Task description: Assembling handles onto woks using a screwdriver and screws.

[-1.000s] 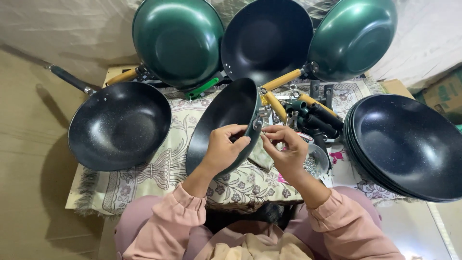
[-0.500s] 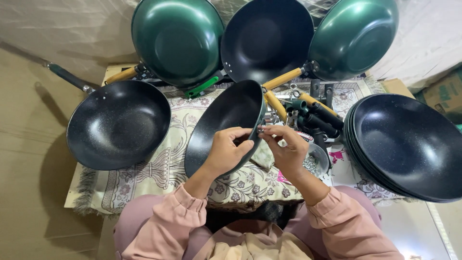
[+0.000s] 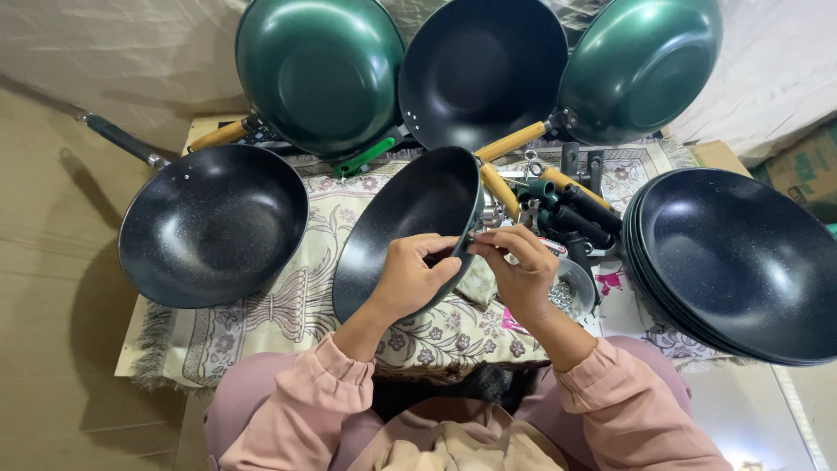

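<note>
I hold a dark speckled wok pan [image 3: 410, 218] tilted on edge in front of me, with no handle on it. My left hand [image 3: 410, 279] grips its near rim from below. My right hand [image 3: 519, 275] pinches at the rim's right side, fingertips closed on something too small to make out. A small metal bowl of screws [image 3: 571, 292] sits just right of my right hand.
A finished black wok with a dark handle [image 3: 214, 222] lies at left on the patterned cloth [image 3: 296, 305]. A stack of handleless black woks [image 3: 741, 262] sits at right. Two green woks [image 3: 318, 74] [image 3: 641, 65] and a black one [image 3: 479, 70] lean behind. Loose wooden and black handles [image 3: 575, 214] lie in the middle.
The tilted wok has shifted slightly lower and left in my hands. My right fingers have closed in against its rim.
</note>
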